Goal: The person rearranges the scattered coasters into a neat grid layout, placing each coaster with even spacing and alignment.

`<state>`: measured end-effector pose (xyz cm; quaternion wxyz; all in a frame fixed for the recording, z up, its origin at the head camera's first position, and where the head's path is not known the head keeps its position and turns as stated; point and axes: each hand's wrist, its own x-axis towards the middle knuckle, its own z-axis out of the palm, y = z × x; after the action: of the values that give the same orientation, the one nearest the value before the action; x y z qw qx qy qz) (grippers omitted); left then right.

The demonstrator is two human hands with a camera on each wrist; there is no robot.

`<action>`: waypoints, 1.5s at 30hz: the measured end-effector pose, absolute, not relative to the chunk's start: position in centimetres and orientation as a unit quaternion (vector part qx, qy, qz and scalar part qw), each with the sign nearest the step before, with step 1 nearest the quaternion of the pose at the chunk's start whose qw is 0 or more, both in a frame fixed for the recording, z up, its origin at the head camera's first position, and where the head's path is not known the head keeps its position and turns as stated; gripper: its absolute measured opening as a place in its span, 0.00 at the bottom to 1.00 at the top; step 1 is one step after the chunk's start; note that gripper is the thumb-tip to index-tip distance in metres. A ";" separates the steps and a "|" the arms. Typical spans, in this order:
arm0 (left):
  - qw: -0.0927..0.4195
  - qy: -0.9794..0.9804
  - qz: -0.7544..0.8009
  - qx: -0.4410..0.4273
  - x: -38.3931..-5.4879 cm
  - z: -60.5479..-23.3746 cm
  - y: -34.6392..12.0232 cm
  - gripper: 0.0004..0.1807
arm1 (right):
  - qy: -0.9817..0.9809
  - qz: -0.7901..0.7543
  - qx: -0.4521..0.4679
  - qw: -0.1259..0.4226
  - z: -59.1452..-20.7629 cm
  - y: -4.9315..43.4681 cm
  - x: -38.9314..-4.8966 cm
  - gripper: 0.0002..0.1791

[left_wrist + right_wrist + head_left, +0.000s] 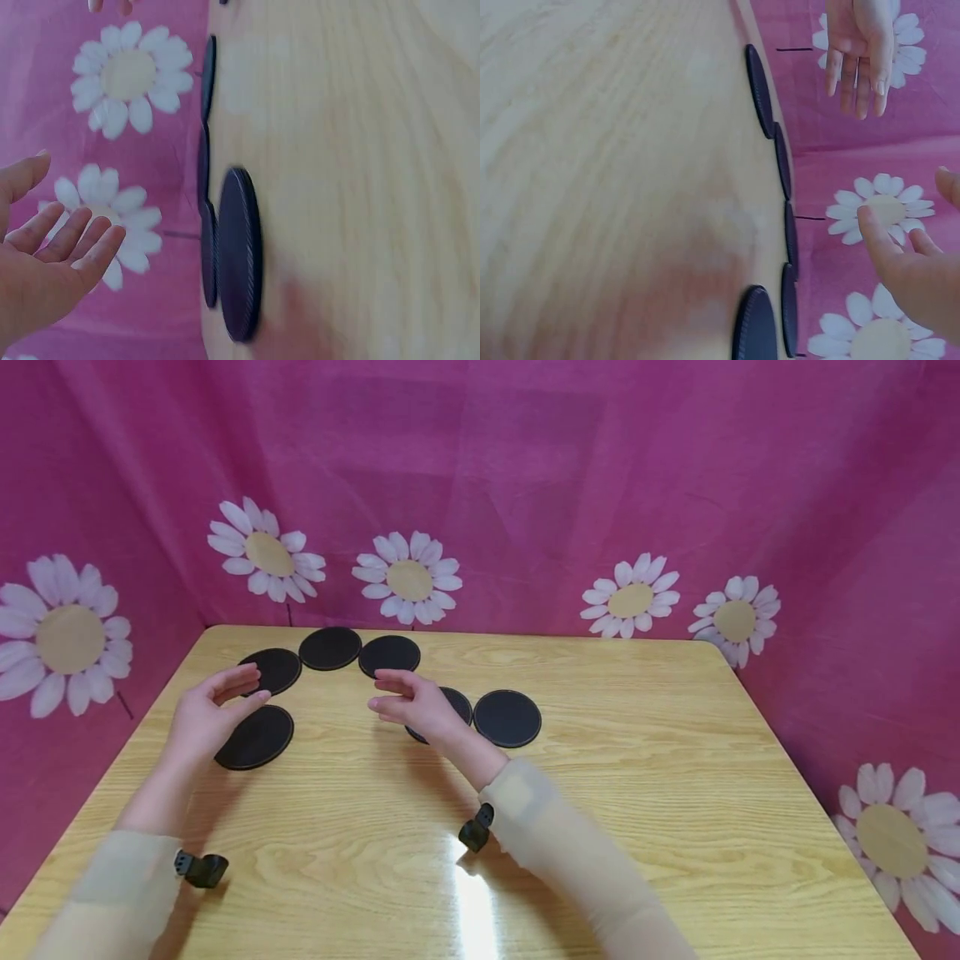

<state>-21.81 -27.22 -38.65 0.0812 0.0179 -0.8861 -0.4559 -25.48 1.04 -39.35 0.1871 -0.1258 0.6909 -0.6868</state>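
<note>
Several flat, round black coasters with stitched rims lie in a curved row on the table. My left hand (206, 714) hovers over the left end, empty, with relaxed fingers. Below it are the near-left coaster (258, 739) and another coaster (279, 672) just behind, both partly covered in the head view. My right hand (426, 706), also empty and loosely extended, is above a coaster (459, 700) that it mostly hides. The rightmost coaster (507, 718) sits beside that one. Two more coasters, one at the back (330, 647) and its neighbour (390, 653), lie between the hands.
The light wood table (645, 793) meets a pink curtain (510, 510) printed with white daisies at its back and sides. Small black wrist cameras stick out from the left sleeve (112, 885) and the right sleeve (570, 852). Light glares off the table's front middle.
</note>
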 end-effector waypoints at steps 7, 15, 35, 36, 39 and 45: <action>0.069 -0.884 -0.462 0.035 -21.6 -40.2 -29.8 0.36 | 0.668 -0.707 -0.100 0.212 -40.5 -0.7 -25.3 0.30; -0.013 -0.882 -0.463 0.083 -21.8 -41.6 -31.8 0.41 | 0.650 -0.712 -0.090 0.250 -41.5 -2.6 -25.0 0.33; -0.107 -0.853 -0.500 0.104 -22.1 -42.5 -34.1 0.42 | 0.646 -0.709 -0.049 0.278 -44.3 -5.4 -24.7 0.32; -0.109 -0.854 -0.499 0.104 -22.2 -42.6 -34.2 0.42 | 0.647 -0.708 -0.048 0.277 -44.4 -5.5 -24.8 0.32; -0.110 -0.855 -0.496 0.108 -22.4 -42.9 -34.0 0.42 | 0.651 -0.705 -0.045 0.277 -44.5 -5.7 -24.9 0.30; -0.106 -0.851 -0.504 0.104 -22.7 -43.1 -33.3 0.42 | 0.664 -0.695 -0.047 0.271 -44.5 -5.7 -24.7 0.27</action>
<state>-22.65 -33.31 -43.13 -0.1058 0.1038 -0.8506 -0.5045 -24.74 -5.71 -44.48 0.2707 -0.0471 0.6641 -0.6953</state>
